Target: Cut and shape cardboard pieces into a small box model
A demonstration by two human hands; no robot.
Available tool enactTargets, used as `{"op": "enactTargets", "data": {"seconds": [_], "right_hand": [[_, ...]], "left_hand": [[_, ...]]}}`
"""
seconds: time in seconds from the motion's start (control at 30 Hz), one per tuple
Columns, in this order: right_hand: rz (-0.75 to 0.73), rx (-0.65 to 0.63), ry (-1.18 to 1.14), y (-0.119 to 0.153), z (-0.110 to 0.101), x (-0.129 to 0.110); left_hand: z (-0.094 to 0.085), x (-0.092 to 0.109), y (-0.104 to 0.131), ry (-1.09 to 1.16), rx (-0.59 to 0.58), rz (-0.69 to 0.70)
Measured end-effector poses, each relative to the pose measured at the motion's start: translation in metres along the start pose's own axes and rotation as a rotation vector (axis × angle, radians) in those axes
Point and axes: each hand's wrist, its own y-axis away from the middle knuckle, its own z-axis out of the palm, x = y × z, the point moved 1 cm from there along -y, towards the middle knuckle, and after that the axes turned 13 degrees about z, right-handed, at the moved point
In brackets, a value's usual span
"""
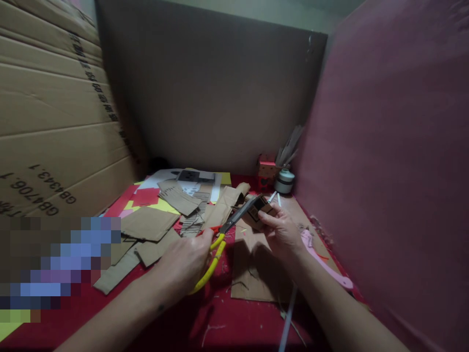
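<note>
My left hand (190,259) is wrapped round the yellow and red handles of a pair of scissors (214,266). Their grey blades point up and to the right and meet a small piece of cardboard (255,211) with dark printing. That piece is pinched between the thumb and fingers of my right hand (282,230). Whether the blades have cut into it, I cannot tell. Below both hands, a flat brown cardboard sheet (252,283) lies on the red cloth (154,322), partly in shadow.
Cardboard scraps (146,224) and coloured paper (144,196) cover the left and back. At the back right stand a small decorated box (266,171) and a pale jar (285,182). A pink tool (324,266) lies right. Cardboard (54,117), grey (220,88) and pink (388,161) panels enclose the space.
</note>
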Motion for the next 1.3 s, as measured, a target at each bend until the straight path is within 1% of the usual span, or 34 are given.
{"op": "enactTargets", "data": {"seconds": [0.23,0.5,0.67,0.8,0.9,0.97,1.07,1.17,1.23,1.3], "right_hand": [[0.007,0.002,-0.011,-0.002,-0.002,0.002],[0.015,0.0,0.036,-0.004,-0.002,0.005],[0.007,-0.007,0.029,-0.003,-0.002,0.006],[0.005,-0.006,0.023,-0.002,-0.002,0.007],[0.009,-0.015,0.018,-0.003,-0.002,0.009],[0.02,-0.008,0.008,-0.003,-0.002,0.009],[0.029,0.019,-0.01,-0.003,-0.001,0.009],[0.042,0.024,-0.02,-0.002,0.0,0.007],[0.05,0.024,-0.026,-0.001,0.001,0.006],[0.054,0.025,-0.032,-0.001,0.002,0.005]], "left_hand": [[-0.006,0.002,0.001,0.043,-0.046,-0.016],[-0.004,0.003,-0.001,0.164,-0.076,-0.008],[-0.007,0.005,-0.002,0.162,-0.083,-0.011],[-0.008,0.006,0.0,0.111,-0.1,-0.005],[-0.007,0.006,0.001,0.065,-0.095,0.003],[-0.004,0.004,0.001,0.072,-0.065,-0.003],[-0.002,0.0,0.001,0.184,-0.007,-0.028],[-0.003,-0.006,0.004,0.299,0.039,-0.024],[-0.005,-0.01,0.006,0.291,0.034,-0.026],[-0.007,-0.012,0.008,0.243,-0.007,-0.037]]}}
